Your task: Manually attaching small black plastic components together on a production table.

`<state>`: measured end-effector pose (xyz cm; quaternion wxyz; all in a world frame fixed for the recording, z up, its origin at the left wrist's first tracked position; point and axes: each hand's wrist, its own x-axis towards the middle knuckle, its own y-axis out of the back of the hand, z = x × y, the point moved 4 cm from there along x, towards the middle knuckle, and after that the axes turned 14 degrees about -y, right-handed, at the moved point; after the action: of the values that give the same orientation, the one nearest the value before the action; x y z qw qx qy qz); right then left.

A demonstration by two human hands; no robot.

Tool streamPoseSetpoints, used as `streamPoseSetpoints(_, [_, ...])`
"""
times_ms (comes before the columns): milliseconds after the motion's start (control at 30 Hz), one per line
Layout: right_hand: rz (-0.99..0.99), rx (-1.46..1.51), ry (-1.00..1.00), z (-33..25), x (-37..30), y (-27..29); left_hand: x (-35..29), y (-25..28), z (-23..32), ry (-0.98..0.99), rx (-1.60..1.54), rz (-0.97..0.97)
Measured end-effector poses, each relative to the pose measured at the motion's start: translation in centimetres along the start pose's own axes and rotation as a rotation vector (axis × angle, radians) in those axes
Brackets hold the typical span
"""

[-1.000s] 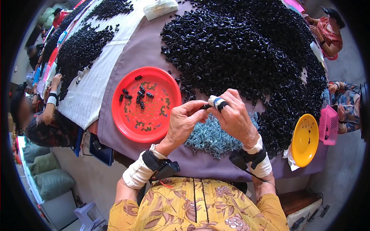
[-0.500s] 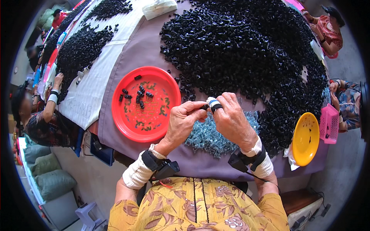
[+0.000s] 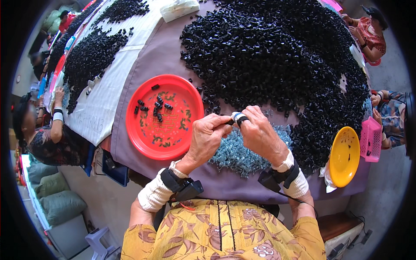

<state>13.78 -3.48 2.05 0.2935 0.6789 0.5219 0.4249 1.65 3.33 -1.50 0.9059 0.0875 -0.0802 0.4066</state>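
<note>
Black part sat up at the fingertips, between the left hand and right hand, at the far-left edge of the bluish clear pile as seen from the head; height over the surface unclear. Left hand: thumb and forefinger pinched shut on it. Right hand: fingers curled in, tips up against its right end; striped finger wrap blocked the view, couldn't tell if it gripped. Neither hand nearer, both right at it. Long axis looked roughly left-right, hand to hand; not certain, mostly covered. Part looked small, dark, short; finer detail unreadable.
</note>
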Motion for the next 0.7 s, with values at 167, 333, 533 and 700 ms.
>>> streamPoseSetpoints(167, [0.084, -0.037, -0.047, 0.4, 0.0, -1.0, 0.2, 0.1, -0.4, 0.075, -0.096, 0.030])
streamPoseSetpoints(333, [0.089, -0.209, -0.027, -0.3, 0.7, 0.8, 0.6, -0.1, 0.1, 0.137, -0.191, 0.026])
streamPoseSetpoints(533, [0.008, -0.249, 0.005, -0.3, 0.3, 0.2, 0.4, -0.2, -0.7, 0.195, -0.309, 0.037])
streamPoseSetpoints(700, [-0.107, -0.197, 0.036, 0.0, 0.1, -0.4, -0.3, -0.1, -1.0, 0.171, -0.207, 0.023])
